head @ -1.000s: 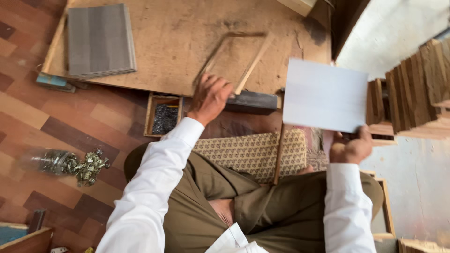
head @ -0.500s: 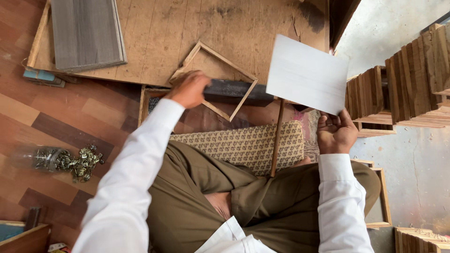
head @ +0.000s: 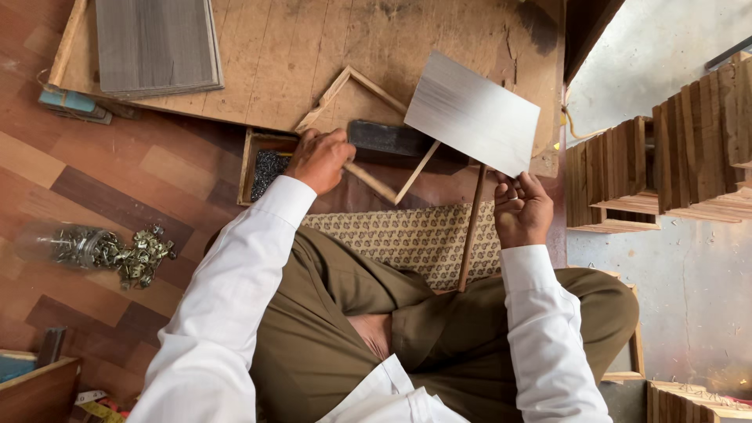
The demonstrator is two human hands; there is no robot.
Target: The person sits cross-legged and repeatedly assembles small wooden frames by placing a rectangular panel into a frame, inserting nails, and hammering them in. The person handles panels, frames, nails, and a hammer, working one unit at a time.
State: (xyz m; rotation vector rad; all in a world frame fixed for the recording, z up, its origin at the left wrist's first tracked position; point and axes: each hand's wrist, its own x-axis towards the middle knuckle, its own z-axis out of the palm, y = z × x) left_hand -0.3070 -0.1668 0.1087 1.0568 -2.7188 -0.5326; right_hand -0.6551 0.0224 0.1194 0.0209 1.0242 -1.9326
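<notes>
Gray panel (head: 473, 113) looks thin, light and stiff; your right hand (head: 521, 210) pinches its lower edge, your left hand (head: 319, 159) grips the wooden frame (head: 345, 82) by the board's near edge

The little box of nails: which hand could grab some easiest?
Probably the left hand: it rests right beside the nail box, while the right hand is holding the grey panel.

The work surface (head: 298, 47) was raw, scuffed wood, matt and rough, and the open frame (head: 345, 82) lying on it was pale bare timber. The panel (head: 474, 113) looked smooth with a fine grey grain and a faint sheen. The floor (head: 117, 180) was glossy wood-pattern laminate, the mat (head: 407, 235) patterned woven cloth, and the sleeves (head: 235, 298) plain white matt fabric.
</notes>
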